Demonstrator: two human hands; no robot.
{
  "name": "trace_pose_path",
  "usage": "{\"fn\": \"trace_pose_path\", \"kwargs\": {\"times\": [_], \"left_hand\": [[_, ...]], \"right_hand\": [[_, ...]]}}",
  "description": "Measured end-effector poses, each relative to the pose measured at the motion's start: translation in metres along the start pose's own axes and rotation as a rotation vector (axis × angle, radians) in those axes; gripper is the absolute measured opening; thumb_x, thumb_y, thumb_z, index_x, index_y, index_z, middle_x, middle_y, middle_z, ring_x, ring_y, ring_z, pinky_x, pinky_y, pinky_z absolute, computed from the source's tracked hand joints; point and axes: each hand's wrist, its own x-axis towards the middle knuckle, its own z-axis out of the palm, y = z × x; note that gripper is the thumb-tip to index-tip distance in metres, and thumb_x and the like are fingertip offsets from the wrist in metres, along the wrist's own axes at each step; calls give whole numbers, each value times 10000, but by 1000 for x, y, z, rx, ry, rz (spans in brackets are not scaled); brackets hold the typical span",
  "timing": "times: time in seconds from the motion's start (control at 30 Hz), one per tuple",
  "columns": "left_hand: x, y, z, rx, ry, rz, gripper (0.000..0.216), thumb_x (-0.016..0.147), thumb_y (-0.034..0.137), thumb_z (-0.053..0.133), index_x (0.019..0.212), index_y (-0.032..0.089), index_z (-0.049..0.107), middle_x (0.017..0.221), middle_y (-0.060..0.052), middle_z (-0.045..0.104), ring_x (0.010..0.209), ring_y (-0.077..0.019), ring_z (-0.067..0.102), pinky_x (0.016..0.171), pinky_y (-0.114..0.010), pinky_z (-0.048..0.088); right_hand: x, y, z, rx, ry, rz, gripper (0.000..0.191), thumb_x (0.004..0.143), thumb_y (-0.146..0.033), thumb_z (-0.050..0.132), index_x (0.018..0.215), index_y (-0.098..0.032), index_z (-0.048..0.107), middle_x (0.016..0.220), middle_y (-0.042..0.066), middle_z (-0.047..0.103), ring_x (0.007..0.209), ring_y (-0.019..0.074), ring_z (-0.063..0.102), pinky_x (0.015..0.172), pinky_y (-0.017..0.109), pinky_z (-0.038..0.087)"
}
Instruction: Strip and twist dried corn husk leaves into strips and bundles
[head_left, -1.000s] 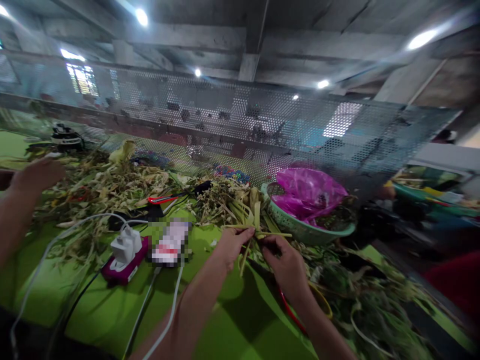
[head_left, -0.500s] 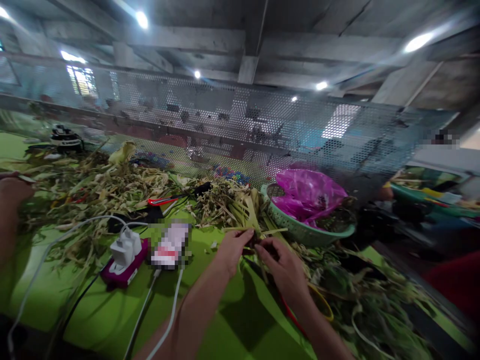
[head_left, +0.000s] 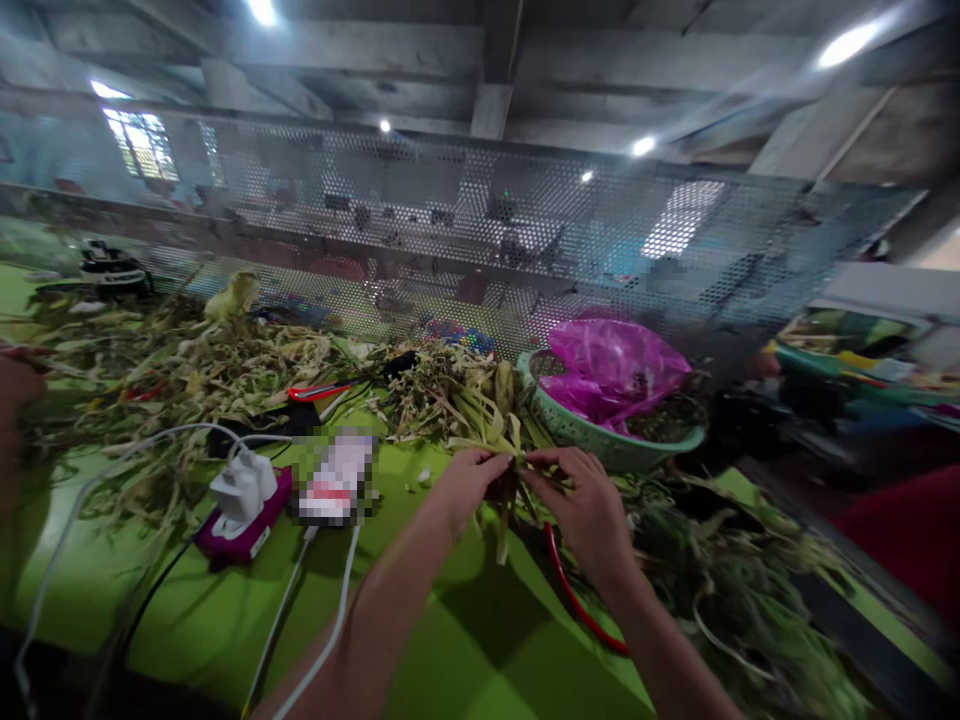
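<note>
My left hand [head_left: 466, 487] pinches a small bunch of pale green leaf strips [head_left: 504, 535] between thumb and fingers. My right hand [head_left: 589, 500] meets it from the other side, its thumb and fingertips closed on the same strips. Some strips hang down below the fingers, while others stick up and out above them. The exact spot between the fingertips is hidden. Under my right wrist lies a curved red handle or cord [head_left: 574, 590] on the green table [head_left: 480, 640].
Dried leaves and stalks [head_left: 262, 365] are heaped along the back. A phone [head_left: 337, 480] and a magenta power strip [head_left: 244, 520] with white plugs and cables lie left. A green basket [head_left: 619, 445] holds a magenta plastic bag [head_left: 615, 370]. Leafy greens [head_left: 750, 620] spread right. Another person's hand [head_left: 19, 380] shows left.
The view has tipped slightly downward. My right hand has risen and its fingers have reached over toward the left hand. Strips now hang lower beneath the hands, and more of the red piece shows.
</note>
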Motion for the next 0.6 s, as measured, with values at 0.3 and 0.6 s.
{"fn": "trace_pose_path", "kwargs": {"times": [0.3,0.6], "left_hand": [[-2,2,1,-77,-116,-39,226,758,364,696,809,149,650,711,-17,623,581,-131,573,634,-292,472],[-2,-2,2,-126,-131,-88,226,711,333,741,760,124,670,706,-38,649,595,-134,582,675,-306,497]], "right_hand": [[-3,-4,2,73,33,83,216,853,-422,630,793,-220,681,779,42,688,798,232,588,748,353,441],[0,-1,0,307,-104,353,274,791,-465,654,731,-198,664,688,31,664,684,203,599,661,314,461]]}}
